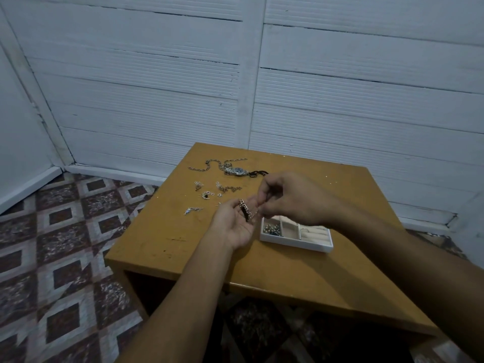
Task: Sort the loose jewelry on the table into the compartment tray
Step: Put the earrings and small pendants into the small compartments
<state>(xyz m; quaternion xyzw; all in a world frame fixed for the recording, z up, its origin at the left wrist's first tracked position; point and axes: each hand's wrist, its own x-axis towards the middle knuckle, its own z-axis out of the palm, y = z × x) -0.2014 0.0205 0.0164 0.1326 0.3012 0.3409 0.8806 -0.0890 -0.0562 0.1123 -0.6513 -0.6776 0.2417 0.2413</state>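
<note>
Metal chain: draped on left hand, palm up, fingers loose.
Right hand: pinches chain's right end.
Tray: just right of chain, below right hand.

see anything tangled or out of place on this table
Yes: at the far side, the silver blue-dial wristwatch looks tangled with a silver link chain and a black cord, overlapping rather than lying apart.
</note>
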